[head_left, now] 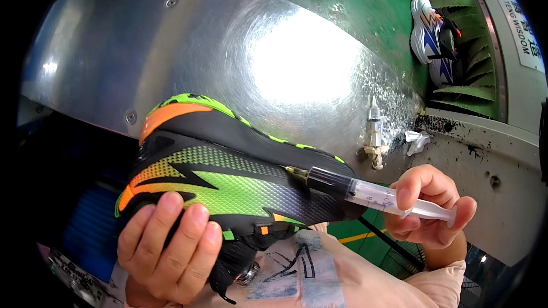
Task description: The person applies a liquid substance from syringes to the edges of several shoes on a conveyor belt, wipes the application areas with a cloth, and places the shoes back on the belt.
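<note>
A black sneaker (228,177) with green and orange zigzag patterning lies on its side in front of me, sole edge away from me. My left hand (171,245) grips it at the heel and collar, fingers curled over the near edge. In my right hand (431,205) is a syringe (371,194) filled partly with dark liquid, its plunger end against my thumb. The syringe's thin tip touches or nearly touches the seam between the upper and the sole, near the shoe's middle. Black laces hang at the near side.
Beyond the shoe spreads a shiny metal worktop (211,40) with screws. On its right part lie a second syringe (374,122) and a crumpled white tissue (418,141). White-and-blue sneakers (431,37) stand at the far right by green flaps (476,51) of a machine opening.
</note>
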`<act>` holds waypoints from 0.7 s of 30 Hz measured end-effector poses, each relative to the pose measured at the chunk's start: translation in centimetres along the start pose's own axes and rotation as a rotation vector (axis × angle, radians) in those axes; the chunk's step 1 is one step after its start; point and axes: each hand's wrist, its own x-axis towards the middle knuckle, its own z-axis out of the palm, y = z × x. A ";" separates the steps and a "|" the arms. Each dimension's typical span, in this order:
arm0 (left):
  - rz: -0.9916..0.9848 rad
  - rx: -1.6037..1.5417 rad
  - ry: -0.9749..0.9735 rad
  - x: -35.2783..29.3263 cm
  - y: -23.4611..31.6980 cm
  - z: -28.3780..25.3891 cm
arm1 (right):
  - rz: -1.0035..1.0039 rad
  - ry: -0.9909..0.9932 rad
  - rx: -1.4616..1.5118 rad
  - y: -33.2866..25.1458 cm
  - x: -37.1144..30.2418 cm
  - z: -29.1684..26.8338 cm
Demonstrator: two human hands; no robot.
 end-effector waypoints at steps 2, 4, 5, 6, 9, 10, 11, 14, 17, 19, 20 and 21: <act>-0.023 -0.005 -0.008 0.3 0.2 -0.4 | -0.029 0.012 0.027 -0.1 -0.8 -0.1; -0.083 0.038 0.046 0.3 0.5 0.2 | -0.068 0.009 0.056 0.2 -1.7 -0.8; -0.107 0.022 0.009 0.5 0.7 -0.2 | -0.089 0.003 0.075 0.3 -2.1 -1.1; -0.121 0.011 -0.009 0.7 0.8 -0.5 | -0.107 -0.004 0.093 0.5 -2.5 -1.3; -0.136 0.037 0.006 0.9 0.9 -0.3 | -0.153 -0.005 0.073 0.8 -3.5 -1.6; -0.126 0.043 0.023 1.1 0.9 -0.2 | -0.157 0.018 0.062 0.9 -3.9 -1.5; -0.118 0.056 0.019 1.4 0.8 -0.5 | -0.169 0.027 0.061 1.0 -4.4 -1.5; -0.099 0.070 0.033 2.1 0.8 -0.6 | -0.206 0.031 0.070 1.7 -5.3 -2.3; -0.093 0.070 0.050 2.7 0.7 -0.1 | -0.215 0.052 0.079 2.5 -5.6 -3.3; -0.093 0.088 0.046 3.4 0.8 -0.3 | -0.253 0.047 0.090 3.1 -5.7 -4.0; -0.099 0.105 0.038 3.8 0.9 -0.5 | -0.270 0.045 0.094 3.4 -5.8 -4.4; -0.095 0.113 0.032 4.1 0.9 -0.5 | -0.288 0.044 0.099 3.8 -5.7 -4.7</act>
